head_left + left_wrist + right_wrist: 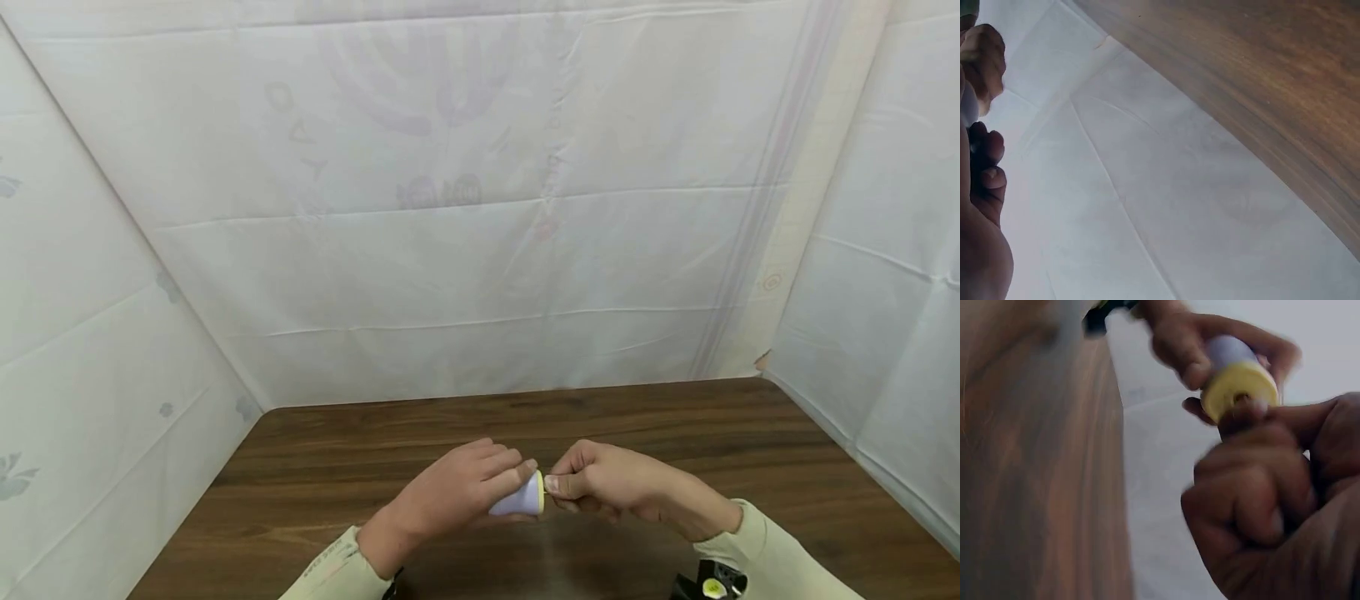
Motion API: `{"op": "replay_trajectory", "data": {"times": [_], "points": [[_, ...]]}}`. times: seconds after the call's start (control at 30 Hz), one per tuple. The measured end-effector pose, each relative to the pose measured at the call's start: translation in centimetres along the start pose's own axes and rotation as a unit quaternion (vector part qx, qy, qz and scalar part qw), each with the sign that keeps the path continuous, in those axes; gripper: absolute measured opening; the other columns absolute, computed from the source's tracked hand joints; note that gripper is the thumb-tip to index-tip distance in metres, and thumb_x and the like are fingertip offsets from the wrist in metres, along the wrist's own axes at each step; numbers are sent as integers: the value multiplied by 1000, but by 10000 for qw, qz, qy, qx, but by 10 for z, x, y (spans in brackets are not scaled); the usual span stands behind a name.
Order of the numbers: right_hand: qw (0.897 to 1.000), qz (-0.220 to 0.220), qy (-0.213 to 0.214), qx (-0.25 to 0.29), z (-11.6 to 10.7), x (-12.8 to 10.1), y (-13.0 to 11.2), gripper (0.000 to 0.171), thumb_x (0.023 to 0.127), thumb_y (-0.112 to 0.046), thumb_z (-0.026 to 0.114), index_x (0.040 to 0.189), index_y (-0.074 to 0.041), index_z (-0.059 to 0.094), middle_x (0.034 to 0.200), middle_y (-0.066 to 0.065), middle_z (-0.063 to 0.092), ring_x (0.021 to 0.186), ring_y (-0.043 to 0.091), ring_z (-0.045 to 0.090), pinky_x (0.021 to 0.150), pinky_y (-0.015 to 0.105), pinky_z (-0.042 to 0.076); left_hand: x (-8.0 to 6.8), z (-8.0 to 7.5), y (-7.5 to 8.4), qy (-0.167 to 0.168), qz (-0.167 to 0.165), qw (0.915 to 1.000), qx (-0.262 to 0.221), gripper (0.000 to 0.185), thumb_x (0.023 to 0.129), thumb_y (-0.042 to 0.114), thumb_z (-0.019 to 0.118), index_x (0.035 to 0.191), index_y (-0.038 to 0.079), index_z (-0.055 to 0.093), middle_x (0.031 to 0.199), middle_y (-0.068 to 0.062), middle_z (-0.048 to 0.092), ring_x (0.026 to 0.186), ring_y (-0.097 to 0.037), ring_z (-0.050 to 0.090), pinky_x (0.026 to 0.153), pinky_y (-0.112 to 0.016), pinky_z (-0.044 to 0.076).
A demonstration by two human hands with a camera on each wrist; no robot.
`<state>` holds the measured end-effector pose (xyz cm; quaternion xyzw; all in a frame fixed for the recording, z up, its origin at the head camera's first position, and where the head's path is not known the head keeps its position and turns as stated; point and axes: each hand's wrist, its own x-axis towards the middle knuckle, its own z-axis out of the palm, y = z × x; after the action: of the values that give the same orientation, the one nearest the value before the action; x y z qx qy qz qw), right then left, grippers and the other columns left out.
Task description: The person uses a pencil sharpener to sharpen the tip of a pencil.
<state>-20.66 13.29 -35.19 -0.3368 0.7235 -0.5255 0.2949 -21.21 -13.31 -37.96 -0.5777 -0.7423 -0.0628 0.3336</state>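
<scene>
My left hand (476, 483) grips a small lavender cylinder (517, 500) with a yellow end, held on its side above the table. In the right wrist view the yellow end (1229, 390) faces the camera, with a small dark hole near its middle. My right hand (611, 479) pinches a short thin piece at that end between thumb and forefinger; the fingers hide most of it, so its kind is unclear. Curled fingers of the right hand (1254, 487) fill the lower part of the right wrist view. The left wrist view shows the left hand (985, 244) only at its edge.
A dark brown wood-grain table (337, 450) lies beneath both hands. Pale cloth sheets (480, 275) with faint prints hang behind it and along both sides. A black wrist device (712, 581) with a yellow spot sits at the right sleeve.
</scene>
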Motion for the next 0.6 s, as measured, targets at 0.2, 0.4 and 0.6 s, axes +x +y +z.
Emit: {"op": "replay_trajectory", "data": {"times": [0.2,0.4,0.6], "points": [[9996,11,-266,97,-8,0,4,46,111,-26,57,89,14,62,60,-7,44,48,6,29,43,24,27,0,-1,2,-254,-421,9985,-260,53,90,41,87,127,12,62,110,4,67,91,-8,64,83,-21,56],[9757,-1150,898,-1637,-6,4,2,5,102,-15,72,98,-12,73,80,-4,65,65,3,52,58,22,46,0,-4,3,-242,-1444,9827,-1135,49,92,39,85,122,9,58,116,-2,73,86,-6,64,73,-19,53],[8617,-2691,2634,-3401,4,11,4,11,99,-19,79,95,-19,69,84,-11,63,66,1,56,58,21,51,0,-6,2,132,-2691,9288,-2545,42,97,33,81,123,12,55,111,-4,73,77,-4,64,62,-20,55]]}}
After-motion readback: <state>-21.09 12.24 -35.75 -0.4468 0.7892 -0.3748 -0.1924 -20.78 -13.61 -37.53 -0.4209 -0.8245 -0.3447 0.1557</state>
